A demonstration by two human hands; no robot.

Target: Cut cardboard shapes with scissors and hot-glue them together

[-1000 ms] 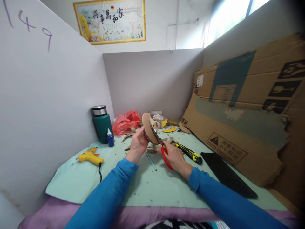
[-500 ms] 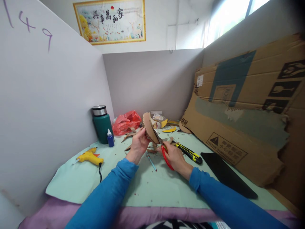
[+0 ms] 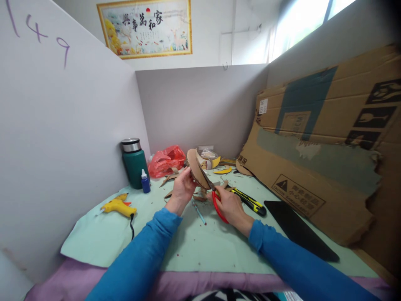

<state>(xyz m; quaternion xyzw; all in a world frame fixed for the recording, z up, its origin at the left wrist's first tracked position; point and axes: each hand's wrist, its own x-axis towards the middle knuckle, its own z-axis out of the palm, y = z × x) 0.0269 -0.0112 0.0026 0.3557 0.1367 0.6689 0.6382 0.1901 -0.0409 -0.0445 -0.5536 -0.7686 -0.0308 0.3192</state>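
Observation:
My left hand (image 3: 183, 186) grips a rounded piece of cardboard (image 3: 196, 169) by its left edge and holds it tilted above the table. In my right hand (image 3: 230, 205) are red-handled scissors (image 3: 218, 207), their blades lying against the right edge of the cardboard. How far the blades are apart I cannot tell. Beneath the hands lie a light blue pen (image 3: 199, 212) and brown cardboard scraps (image 3: 200, 198). A black and yellow utility knife (image 3: 249, 200) rests just beyond my right hand.
At left are a yellow glue gun (image 3: 118, 206), a green flask (image 3: 134, 165) and a small blue bottle (image 3: 145, 182). A red plastic bag (image 3: 167, 161) sits behind. On the right, a large cardboard sheet (image 3: 300, 167) leans over a black flat board (image 3: 297, 230).
The cardboard piece has turned slightly and sunk a little between my hands. Both hands keep nearly the same place and grip.

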